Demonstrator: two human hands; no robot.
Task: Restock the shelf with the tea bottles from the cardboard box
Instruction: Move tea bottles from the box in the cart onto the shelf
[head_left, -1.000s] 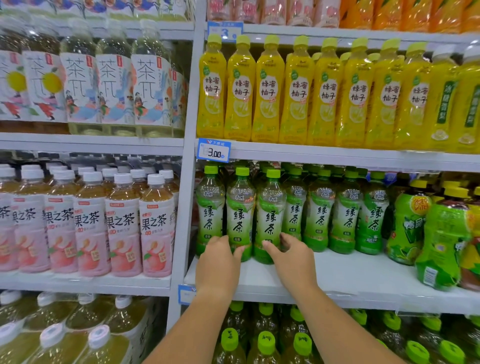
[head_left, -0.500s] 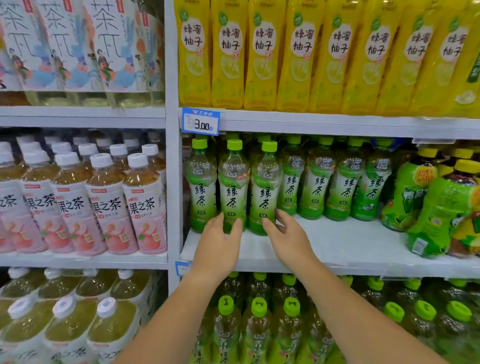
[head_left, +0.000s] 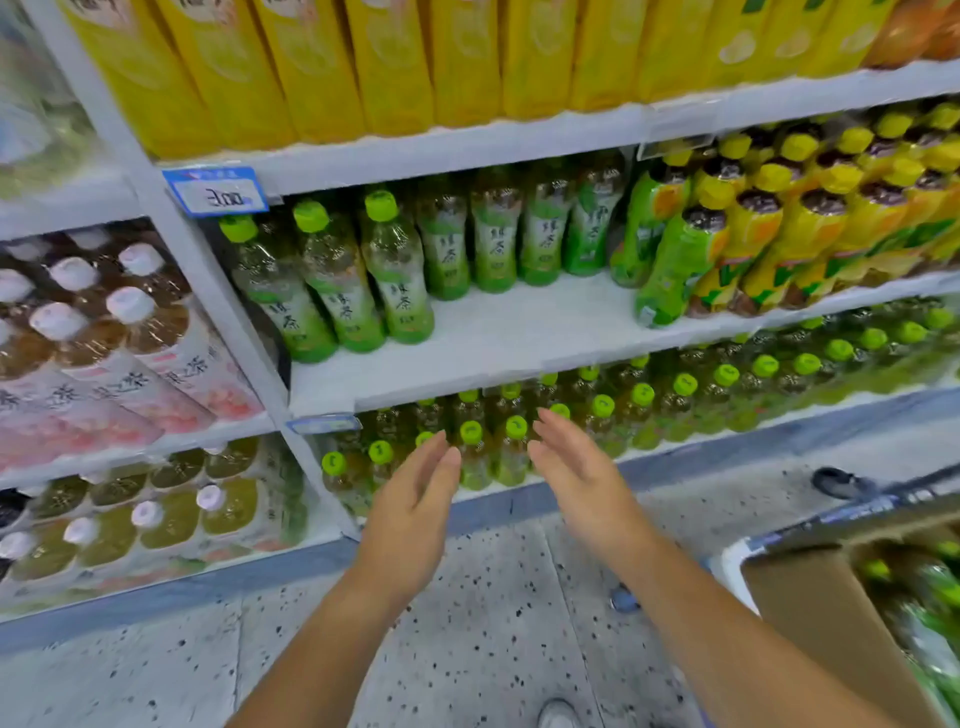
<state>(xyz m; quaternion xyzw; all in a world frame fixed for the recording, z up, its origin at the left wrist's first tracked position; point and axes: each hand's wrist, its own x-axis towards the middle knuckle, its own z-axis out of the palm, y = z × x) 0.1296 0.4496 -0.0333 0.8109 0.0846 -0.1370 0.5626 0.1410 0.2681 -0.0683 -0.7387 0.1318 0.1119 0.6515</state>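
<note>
Both grips wide and empty, the left hand (head_left: 415, 499) and right hand (head_left: 576, 478) hover apart below the shelf (head_left: 519, 332) of tea bottles (head_left: 400, 280), box (head_left: 810, 597) at right.

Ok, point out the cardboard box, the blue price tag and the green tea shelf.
cardboard box (head_left: 821, 623): head view, on its brown side flap.
price tag (head_left: 215, 197): head view, on its white middle.
green tea shelf (head_left: 519, 332): head view, on its bare white board.

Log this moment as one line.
left hand open, empty | right hand open, empty | green tea bottles on shelf | cardboard box at right
</note>
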